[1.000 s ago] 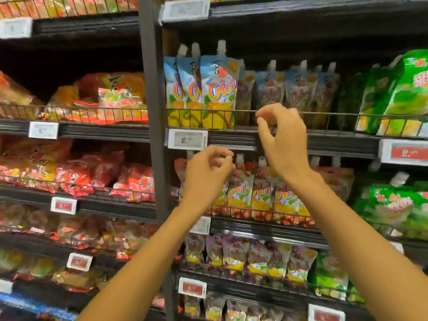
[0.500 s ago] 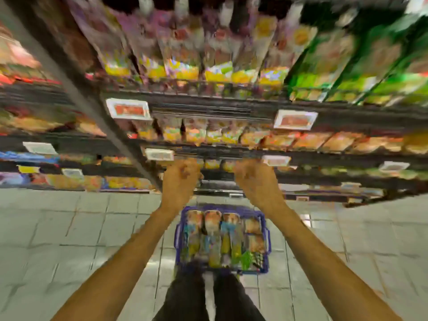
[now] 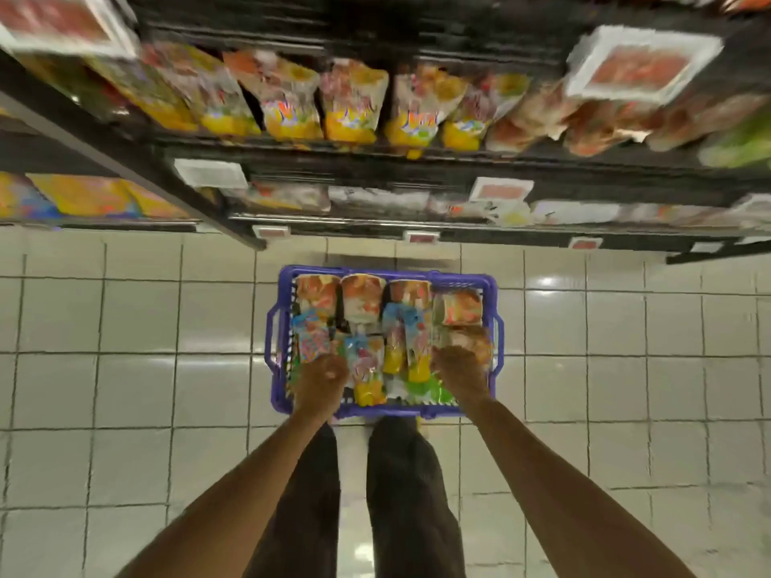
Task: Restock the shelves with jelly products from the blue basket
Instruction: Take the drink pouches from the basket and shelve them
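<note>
The blue basket (image 3: 388, 272) stands on the tiled floor in front of my feet. It is packed with jelly products: colourful spout pouches (image 3: 368, 371) in the middle and orange-red packs (image 3: 362, 297) along its far side. My left hand (image 3: 321, 379) is down in the near left of the basket with its fingers curled among the pouches. My right hand (image 3: 459, 371) reaches into the near right, its fingers over an orange pack (image 3: 469, 342). Motion blur and the backs of my hands hide whether either hand grips anything.
The lower shelves (image 3: 375, 160) rise just beyond the basket, stocked with yellow-bottomed pouches (image 3: 350, 106) and reddish packs (image 3: 584, 127). Price tags (image 3: 638, 64) hang on the shelf edges. A black upright (image 3: 175, 181) divides the bays. My legs (image 3: 400, 494) stand behind the basket on pale tiles (image 3: 125, 369).
My view swung from the upper shelves down to the floor. Both hands dropped from the shelf rail, past the lower shelves, into the blue basket.
</note>
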Demonstrator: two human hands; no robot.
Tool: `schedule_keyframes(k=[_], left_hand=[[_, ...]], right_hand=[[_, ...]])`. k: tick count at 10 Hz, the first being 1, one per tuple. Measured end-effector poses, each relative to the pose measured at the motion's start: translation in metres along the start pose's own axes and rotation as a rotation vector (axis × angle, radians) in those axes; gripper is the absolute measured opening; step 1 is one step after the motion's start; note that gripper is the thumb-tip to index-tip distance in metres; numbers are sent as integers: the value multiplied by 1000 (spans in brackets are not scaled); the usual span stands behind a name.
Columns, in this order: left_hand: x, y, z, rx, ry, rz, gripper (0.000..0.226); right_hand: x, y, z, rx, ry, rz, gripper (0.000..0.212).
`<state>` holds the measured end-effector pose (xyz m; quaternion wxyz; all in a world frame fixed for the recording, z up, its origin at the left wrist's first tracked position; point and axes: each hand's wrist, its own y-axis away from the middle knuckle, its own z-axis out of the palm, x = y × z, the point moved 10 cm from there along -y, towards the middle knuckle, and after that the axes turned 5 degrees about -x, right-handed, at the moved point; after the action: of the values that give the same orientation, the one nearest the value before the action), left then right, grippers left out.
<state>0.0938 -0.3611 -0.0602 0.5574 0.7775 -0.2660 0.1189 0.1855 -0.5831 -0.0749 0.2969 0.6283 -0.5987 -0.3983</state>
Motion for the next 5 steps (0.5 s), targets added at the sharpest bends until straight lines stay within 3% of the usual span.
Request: schedule_keyframes(k=[1,2,3,4,5], left_hand=[[-46,-35,33,1,59,-100,10],[-66,-58,53,39,154,-140,30],[-76,-85,80,22,185,-95,35],[-100,-105,100,5,57,-135,42],[-100,-106,92,55,-29,-156,42]], right_hand=[[14,-44,30,-50,-49,44,30],[28,-72,47,37,-431,116,31],[45,-102,67,131,-655,165,44],[53,-113,92,10,-698,190,18],[57,-118,94,29,-808,195,16]])
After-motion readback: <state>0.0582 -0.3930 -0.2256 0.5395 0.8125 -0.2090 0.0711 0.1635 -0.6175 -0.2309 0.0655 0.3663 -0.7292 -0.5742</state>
